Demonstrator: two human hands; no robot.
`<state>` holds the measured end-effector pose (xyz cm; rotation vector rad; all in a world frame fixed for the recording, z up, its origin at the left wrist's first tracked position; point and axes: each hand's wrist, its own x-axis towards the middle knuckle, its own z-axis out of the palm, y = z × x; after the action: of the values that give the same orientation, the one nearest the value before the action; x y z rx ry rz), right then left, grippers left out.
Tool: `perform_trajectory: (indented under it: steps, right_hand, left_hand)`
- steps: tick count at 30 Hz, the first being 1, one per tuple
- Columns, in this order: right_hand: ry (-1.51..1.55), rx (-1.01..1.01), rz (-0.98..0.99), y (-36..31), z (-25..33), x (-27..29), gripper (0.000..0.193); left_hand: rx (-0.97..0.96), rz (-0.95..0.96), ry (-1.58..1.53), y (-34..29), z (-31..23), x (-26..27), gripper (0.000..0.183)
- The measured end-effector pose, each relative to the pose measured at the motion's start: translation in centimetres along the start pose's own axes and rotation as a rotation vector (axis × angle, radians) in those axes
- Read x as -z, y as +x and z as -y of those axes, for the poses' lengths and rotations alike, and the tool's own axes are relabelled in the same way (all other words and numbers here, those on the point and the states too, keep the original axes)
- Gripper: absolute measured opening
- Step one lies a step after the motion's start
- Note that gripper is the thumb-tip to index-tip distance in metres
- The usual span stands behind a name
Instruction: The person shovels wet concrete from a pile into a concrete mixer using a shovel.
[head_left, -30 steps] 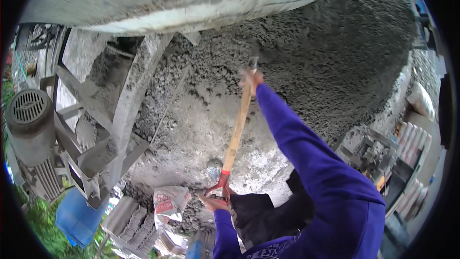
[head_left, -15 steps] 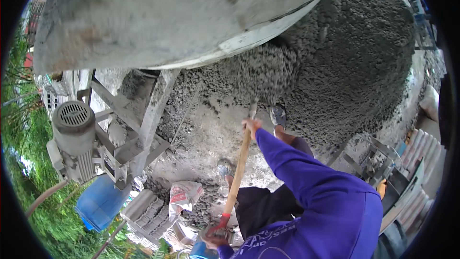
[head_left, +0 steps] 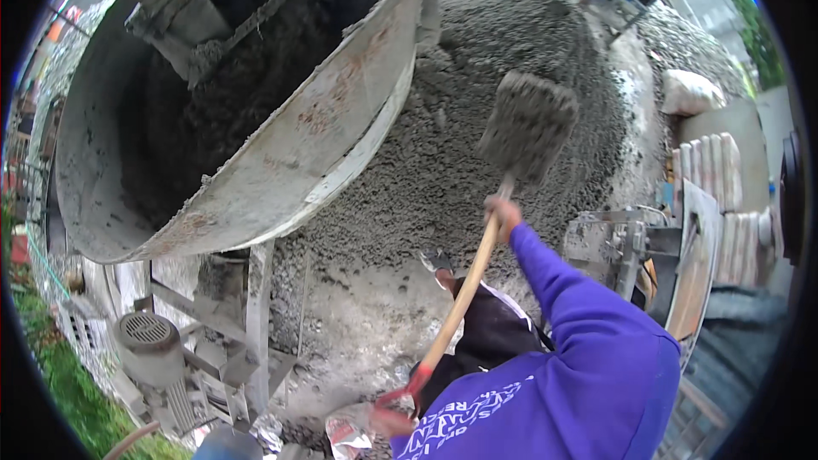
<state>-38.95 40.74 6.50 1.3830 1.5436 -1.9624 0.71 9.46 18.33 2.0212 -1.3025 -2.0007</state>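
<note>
The right hand (head_left: 507, 218) has its fingers (head_left: 493, 204) wrapped around the wooden shaft of a shovel (head_left: 464, 298), just below the blade. The left hand (head_left: 394, 419), blurred by motion, grasps the red handle (head_left: 416, 381) at the other end, below and left of the right fingers. The shovel slants between the two sets of fingers, and its blade (head_left: 530, 123), covered with rough grey mix, lies just beyond the right ones. Past those fingers spreads a grey heap (head_left: 439, 149). Up and left of them, well apart, a wide mixer drum (head_left: 290, 166) tilts open, dark mix within. A shoe (head_left: 432, 259) shows nearer, left of the right fingers. A motor (head_left: 149, 353) stands left of the left fingers; a red-and-white bag (head_left: 348, 436) lies near them. Well right of the right fingers are stacked sacks (head_left: 711, 172).
</note>
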Motion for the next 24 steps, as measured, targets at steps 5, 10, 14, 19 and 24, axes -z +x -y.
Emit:
perform_trajectory:
  steps: [5,10,14,19,24]
  right_hand:
    - [0.179,0.266,0.126,-5.2,13.4,4.4,0.015]
    - [0.306,0.040,0.299,-15.1,0.7,5.1,0.013]
    - [0.296,-0.058,0.175,-22.2,-21.2,1.0,0.016]
    - [-0.029,-0.295,0.184,-32.4,-40.5,-1.2,0.017]
    - [-0.155,-0.337,0.389,-32.8,-41.7,-3.7,0.020]
  left_hand:
    - [-0.294,0.892,-0.125,-15.5,-15.2,-15.3,0.030]
    - [-0.595,1.201,0.109,-19.2,-17.9,-2.3,0.018]
    - [-0.241,0.826,-0.130,-12.1,-15.8,15.9,0.027]
    - [-0.282,0.626,-0.242,-6.6,-6.8,37.6,0.028]
    - [0.016,0.597,-0.566,-8.8,-2.7,38.0,0.031]
